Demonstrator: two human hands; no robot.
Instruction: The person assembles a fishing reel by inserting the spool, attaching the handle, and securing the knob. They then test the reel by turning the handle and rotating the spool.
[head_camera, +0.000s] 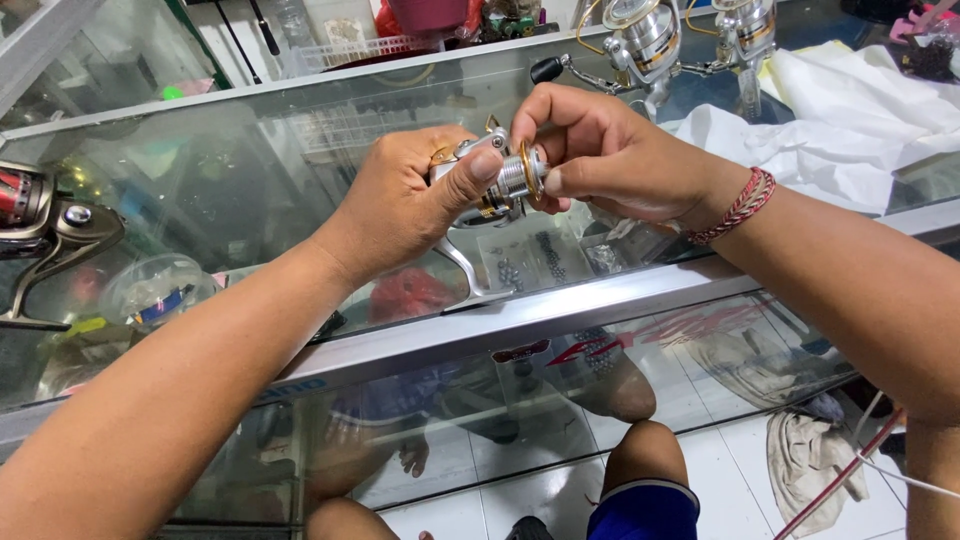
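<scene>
**Fingers pinched on the reel spool, over the counter's front edge**

Fingers (530, 120) of the right hand (610, 155) are curled together and clamped on the front end of the small silver metal fishing reel with gold trim (497, 180), thumb under and fingertips over the ribbed spool. So the spool end sits right between those fingertips. The left hand (400, 205) is closed around the reel's body from the other side, thumb (470, 172) pressed flat along the top, touching the spool's rear edge. The reel's foot sticks down below the left palm, not quite reaching the glass.

The whole thing is held up in the air, just above the glass display counter with aluminium frame (560, 310), near its front edge. A red braided bracelet (738, 205) sits on the right wrist. A dark reel (45, 225) rests by the counter's left edge, two shiny reels (650, 40) stand at the back edge, and a white cloth (840, 120) lies at the back right corner.
</scene>
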